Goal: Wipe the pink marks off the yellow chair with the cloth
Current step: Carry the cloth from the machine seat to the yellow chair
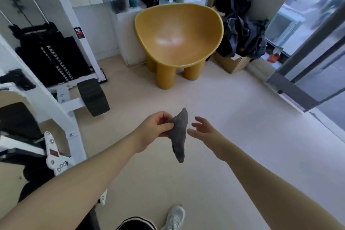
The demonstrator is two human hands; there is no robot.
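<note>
i've got the left hand (pixel 155 127) pinching the grey cloth (pixel 178 134) by its upper edge, thumb + fingers curled round the fabric, so the cloth hangs down in a loose point w/ another corner sticking up. my right hand (pixel 202 129) is just beside the cloth, fingers spread and relaxed, gripping nothing; can't tell if a fingertip brushes the fabric. both forearms reach fwd over the pale floor (pixel 233 136), bare. the yellow chair (pixel 178 43) sits well ahead of the hands, bowl-shaped seat facing me, on thick round legs, glare patch in the middle of the seat; i can't make out any pink marks on it at this res. behind the chair a white shelf (pixel 127 30) w/ bottles and clear boxes, to its right a heap of dark clothes (pixel 242 31) on a cardboard box (pixel 233 63). left side: white gym machine (pixel 61 65) w/ black weight stack. right side: glass door (pixel 308 43). at bottom, one white sneaker (pixel 174 217) on the floor.
</note>
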